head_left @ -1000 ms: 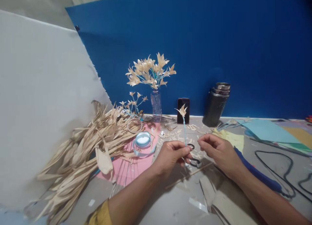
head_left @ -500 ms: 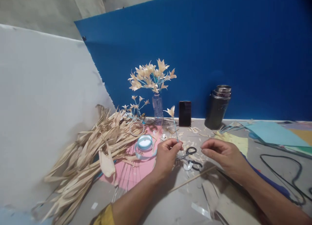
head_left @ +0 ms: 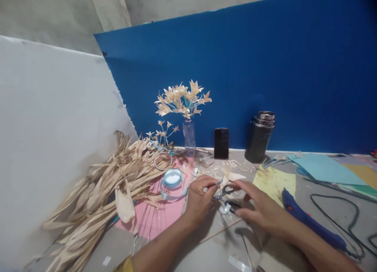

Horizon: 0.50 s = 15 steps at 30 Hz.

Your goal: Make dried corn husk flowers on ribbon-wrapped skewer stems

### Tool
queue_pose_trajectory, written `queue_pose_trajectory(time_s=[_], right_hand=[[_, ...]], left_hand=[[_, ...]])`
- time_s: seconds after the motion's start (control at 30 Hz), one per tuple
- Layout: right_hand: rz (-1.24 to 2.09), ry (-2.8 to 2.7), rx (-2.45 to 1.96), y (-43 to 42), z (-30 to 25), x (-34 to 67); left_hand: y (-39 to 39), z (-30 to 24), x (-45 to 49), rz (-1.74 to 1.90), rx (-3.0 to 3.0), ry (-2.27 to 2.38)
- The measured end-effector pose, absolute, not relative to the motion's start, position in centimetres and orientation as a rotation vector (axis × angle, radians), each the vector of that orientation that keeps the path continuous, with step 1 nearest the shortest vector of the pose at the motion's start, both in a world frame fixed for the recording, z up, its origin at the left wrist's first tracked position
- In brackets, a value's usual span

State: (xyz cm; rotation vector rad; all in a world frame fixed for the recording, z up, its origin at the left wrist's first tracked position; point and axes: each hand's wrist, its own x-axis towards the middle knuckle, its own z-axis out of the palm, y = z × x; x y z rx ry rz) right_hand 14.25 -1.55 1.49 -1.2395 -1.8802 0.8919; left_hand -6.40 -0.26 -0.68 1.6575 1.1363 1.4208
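Observation:
My left hand [head_left: 202, 195] is closed, thumb and fingertips pinching the thin stem of a corn husk flower. The blurred pale flower [head_left: 226, 173] now leans beyond my fingertips, low over the table. My right hand [head_left: 260, 207] is just to its right, thumb and index finger spread apart. Its index fingertip is close to the flower; whether it touches cannot be made out. Under both hands lie black-handled scissors [head_left: 219, 197], partly hidden by my fingers. Left of my left hand a roll of light blue tape [head_left: 172, 179] rests on pink paper [head_left: 173, 211].
Dried corn husks [head_left: 97, 199] are heaped at left. Behind stand a clear bottle [head_left: 189, 138] of husk flowers [head_left: 179, 99], a phone [head_left: 221, 143] and a dark flask [head_left: 259, 138]. At right lie a blue glue gun [head_left: 312, 221], its cord [head_left: 353, 213], and yellow [head_left: 273, 183] and light blue paper [head_left: 330, 168].
The flower in my left hand has gone from upright to leaning low. My right hand has moved left, close to the flower and scissors, with its thumb and index finger parting.

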Motion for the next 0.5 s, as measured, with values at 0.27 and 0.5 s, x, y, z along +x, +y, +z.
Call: queue_pose_trajectory(time_s=[0.27, 0.5], right_hand=[[0.670, -2.040, -1.247, -1.99, 1.76, 14.14], [0.649, -2.030, -1.308, -2.03, 0.80, 13.42]], left_hand=[[-0.13, -0.02, -6.59, 1.463, 1.548, 1.199], [-0.66, -0.10, -6.40, 1.428, 1.511, 1.170]])
